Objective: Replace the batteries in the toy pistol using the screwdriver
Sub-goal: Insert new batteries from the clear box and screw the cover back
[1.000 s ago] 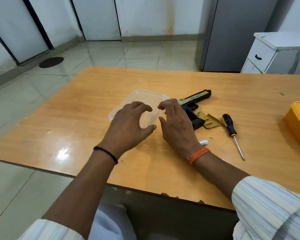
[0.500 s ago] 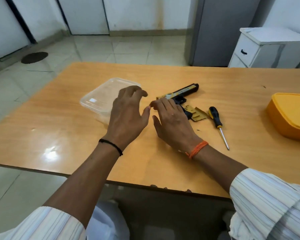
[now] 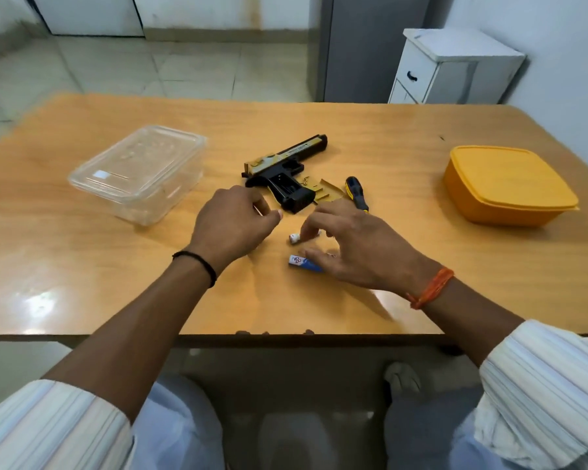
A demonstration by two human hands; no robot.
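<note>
both hands over the desk, batteries loose in front of me

my left hand [image 3: 233, 221] sits mid-frame with the fingers curled in and thumb meeting fingertips; can't tell if anything's pinched in there. my right hand [image 3: 357, 244] is spread, fingertips coming down on a white battery [image 3: 294, 238], with a blue and white battery [image 3: 302, 262] lying just below it, partly under my fingers. the toy pistol [image 3: 286, 167] lies on its side just above my hands, grip compartment open, its gold cover [image 3: 325, 191] beside it. the screwdriver [image 3: 356, 193] is right of that, half hidden by my right hand. clear plastic box [image 3: 140, 173] sits on the left of the frame, orange lidded container [image 3: 504, 184] on the right.
</note>
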